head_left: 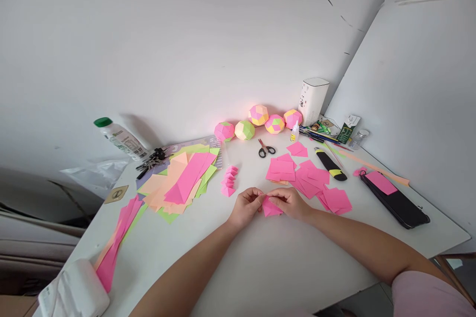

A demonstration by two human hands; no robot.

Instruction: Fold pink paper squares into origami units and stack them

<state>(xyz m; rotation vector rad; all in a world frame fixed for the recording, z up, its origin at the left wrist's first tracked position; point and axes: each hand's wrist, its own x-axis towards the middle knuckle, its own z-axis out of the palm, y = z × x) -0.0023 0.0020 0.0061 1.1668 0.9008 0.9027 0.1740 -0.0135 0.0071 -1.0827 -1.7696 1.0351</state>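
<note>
Between both hands, near the middle of the white table, is a pink paper square [272, 207] that looks creased. My left hand [247, 206] pinches its upper left edge, fingertips close together. From the right, my right hand [291, 202] grips the upper edge with thumb and fingers. Beyond the left hand stands a short row of folded pink paper pieces [229, 181]. Loose pink paper squares [280, 169] lie just past the right hand, and more pink squares [336, 200] spread to its right.
Scissors [267, 148], a glue bottle [295, 132] and several faceted paper balls [244, 130] sit at the back. A yellow-black cutter [330, 164] and a black pouch [394, 200] lie right. Left are stacked coloured papers [178, 178], keys [153, 158] and a green-capped bottle [121, 138].
</note>
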